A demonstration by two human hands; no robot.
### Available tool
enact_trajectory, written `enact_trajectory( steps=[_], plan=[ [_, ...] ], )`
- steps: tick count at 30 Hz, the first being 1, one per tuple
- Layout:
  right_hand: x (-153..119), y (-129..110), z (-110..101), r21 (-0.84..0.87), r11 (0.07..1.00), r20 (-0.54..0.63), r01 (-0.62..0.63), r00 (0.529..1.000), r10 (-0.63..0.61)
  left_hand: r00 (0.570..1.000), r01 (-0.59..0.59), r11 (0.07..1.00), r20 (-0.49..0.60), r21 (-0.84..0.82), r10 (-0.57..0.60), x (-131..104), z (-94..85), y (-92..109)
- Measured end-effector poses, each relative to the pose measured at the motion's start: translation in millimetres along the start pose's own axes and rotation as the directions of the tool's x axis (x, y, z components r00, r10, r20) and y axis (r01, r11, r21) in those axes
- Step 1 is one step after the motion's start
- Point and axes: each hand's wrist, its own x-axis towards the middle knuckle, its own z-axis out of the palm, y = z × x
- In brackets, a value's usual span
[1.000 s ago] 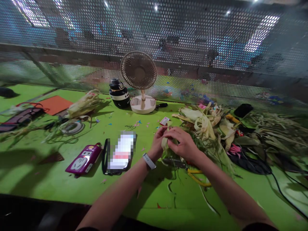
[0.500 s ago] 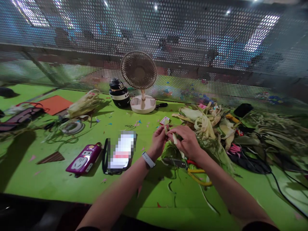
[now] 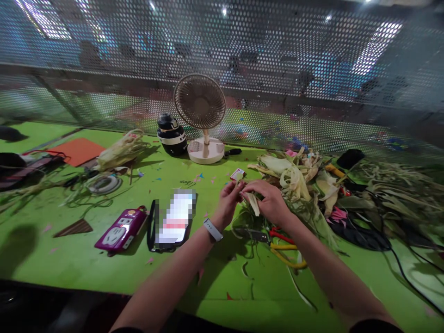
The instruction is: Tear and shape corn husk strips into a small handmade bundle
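Observation:
My left hand point(image 3: 227, 202) is closed in a pinch, a pale watch band round its wrist. My right hand point(image 3: 268, 200) pinches close against it, fingertips nearly touching the left ones. A pale strip of corn husk point(image 3: 254, 204) hangs from between the fingers of my right hand, and its upper end meets the left fingertips. Fingers hide the rest of the piece. Just below the hands lie scissors point(image 3: 286, 248) with red and yellow handles. A heap of dry corn husks point(image 3: 294, 178) sits behind and right of my right hand.
On the green table point(image 3: 215, 286) lie a phone point(image 3: 176, 217), a purple power strip point(image 3: 121, 230), and a tape roll point(image 3: 104, 184). A fan point(image 3: 206, 150) and black bottle point(image 3: 172, 136) stand before a perforated metal screen point(image 3: 263, 83). Cables point(image 3: 409, 282) run at right.
The husk strip now hangs lower and shows wider beneath my right hand. Both hands have barely moved. At the far left, a dark shape has come in over the items there.

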Motion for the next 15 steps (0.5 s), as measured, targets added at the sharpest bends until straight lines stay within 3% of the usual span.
enact_trajectory(
  steps=[9, 15],
  plan=[
    [0, 11, -6, 0.073, 0.981, -0.105, -0.182, 0.976, 0.189, 0.999, 0.005, 0.999, -0.050, -0.052, -0.008, -4, 5.0, 4],
    [-2, 15, 2, 0.012, 0.913, -0.148, -0.407, 0.903, 0.404, 0.999, 0.032, 0.999, -0.041, -0.042, -0.034, -5, 7.2, 2]
  ],
)
